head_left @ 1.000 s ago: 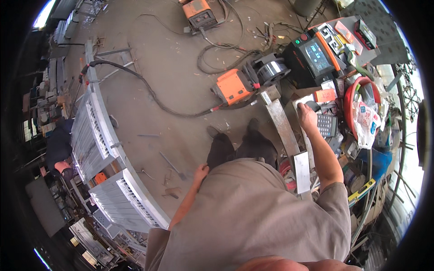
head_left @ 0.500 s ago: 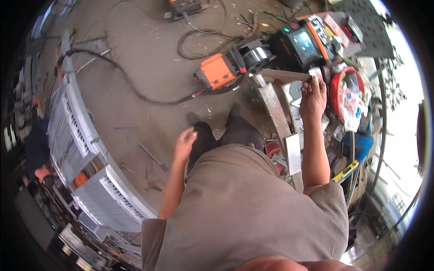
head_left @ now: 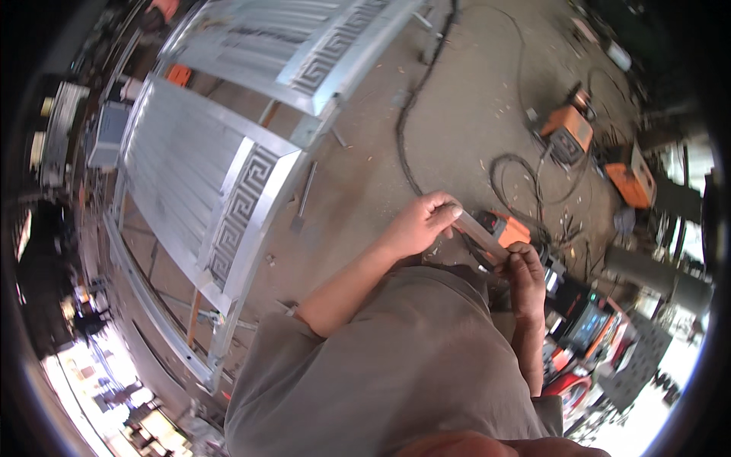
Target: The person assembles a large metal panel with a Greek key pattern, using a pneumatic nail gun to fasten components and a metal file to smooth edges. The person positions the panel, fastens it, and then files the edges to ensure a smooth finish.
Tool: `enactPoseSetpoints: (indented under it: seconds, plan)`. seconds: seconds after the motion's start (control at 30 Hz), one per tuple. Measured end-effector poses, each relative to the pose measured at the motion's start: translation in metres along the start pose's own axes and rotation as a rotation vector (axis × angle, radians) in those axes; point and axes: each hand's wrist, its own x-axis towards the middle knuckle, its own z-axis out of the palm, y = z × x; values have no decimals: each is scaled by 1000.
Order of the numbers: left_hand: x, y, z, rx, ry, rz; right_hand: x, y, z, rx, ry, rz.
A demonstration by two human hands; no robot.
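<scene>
A short, flat, grey-brown strip (head_left: 481,234) spans the gap between my two hands in front of my body. I cannot make out whether it is wood or metal. My left hand (head_left: 417,225) pinches its upper left end between thumb and fingers. The lower right end is gripped by my right hand (head_left: 525,276), whose fingers are curled round it. To the left of my hands lies a silver ribbed metal panel (head_left: 171,145) with a key-pattern border, resting on a metal frame (head_left: 266,255).
Another silver panel (head_left: 251,38) lies farther off on the frame. Orange machines (head_left: 567,129) and looped black cables (head_left: 407,141) are on the floor. A black-and-orange machine with a lit screen (head_left: 590,324) and a red basin (head_left: 571,388) stand at the right.
My view has swung left toward the panels. My right hand has brought the strip away from the cluttered bench, and my left hand, free before, has taken its other end.
</scene>
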Motion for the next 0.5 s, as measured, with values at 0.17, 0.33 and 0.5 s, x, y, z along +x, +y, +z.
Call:
enactPoseSetpoints:
  seconds: [0.17, 0.33, 0.5]
  plan:
    - [-21, 26, -118, 34, 150, -17, 86, -36, 107, -434, -476, 213]
    - [-27, 37, -197, -99, 281, -69, 168, -49, 227, -660, -764, 349]
    - [6, 35, -271, -262, 702, 47, 275, -57, 334, -999, -761, 151]
